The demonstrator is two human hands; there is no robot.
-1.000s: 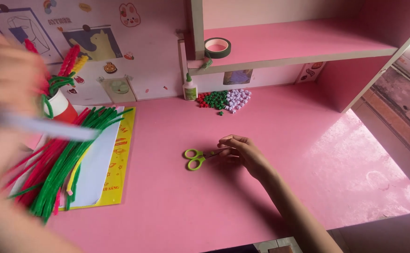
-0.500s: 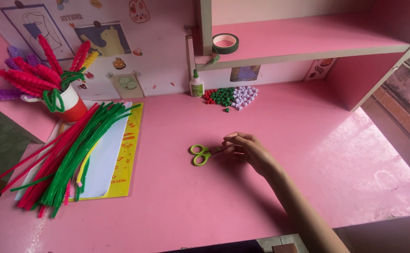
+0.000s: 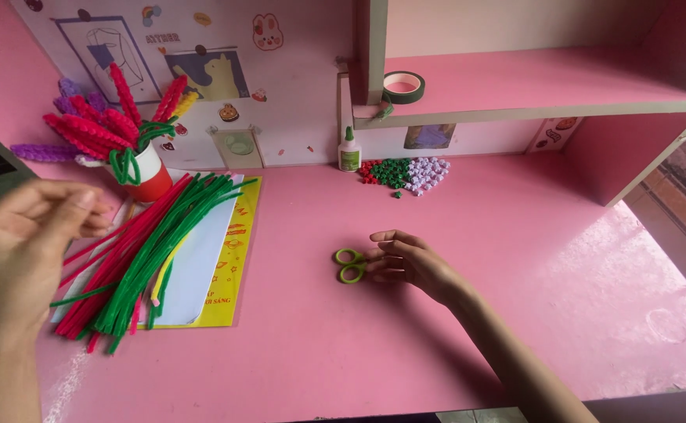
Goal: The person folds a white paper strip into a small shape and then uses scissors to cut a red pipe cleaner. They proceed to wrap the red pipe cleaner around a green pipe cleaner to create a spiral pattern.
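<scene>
Head view, landmark: the scissors (image 3: 350, 265) with green handle loops, lying flat on the pink desk (image 3: 406, 352) about midway across it.

Right hand (image 3: 409, 262): rests on the desk directly right of the scissors. The fingertips (image 3: 376, 254) touch the handle loops or lie just against them; the blades are hidden beneath the hand. The grip is narrow, fingers extended and close together, laid over the scissors rather than wrapped around them. Whether the hand has clamped the tool cannot be told.

Left hand (image 3: 26, 239): raised above the desk, far left of the scissors, close to the camera and slightly blurred. The grip is narrow, with fingers curled toward the thumb; nothing can be seen held in it.

Items left of the scissors: a bundle of green, red and yellow pipe cleaners (image 3: 135, 254) lies on a white sheet (image 3: 194, 274) over a yellow sheet (image 3: 233, 270). Beyond that bundle stands a red and white cup (image 3: 151, 176) holding pink, red and purple pipe-cleaner stems (image 3: 92, 129).

Items behind the scissors: a small glue bottle (image 3: 348, 151) stands upright against the back wall. Just right of the bottle lies a heap of red, green and pale purple beads (image 3: 404, 172). On the shelf (image 3: 562, 94) above the bottle sits a roll of green tape (image 3: 403, 86).
</scene>
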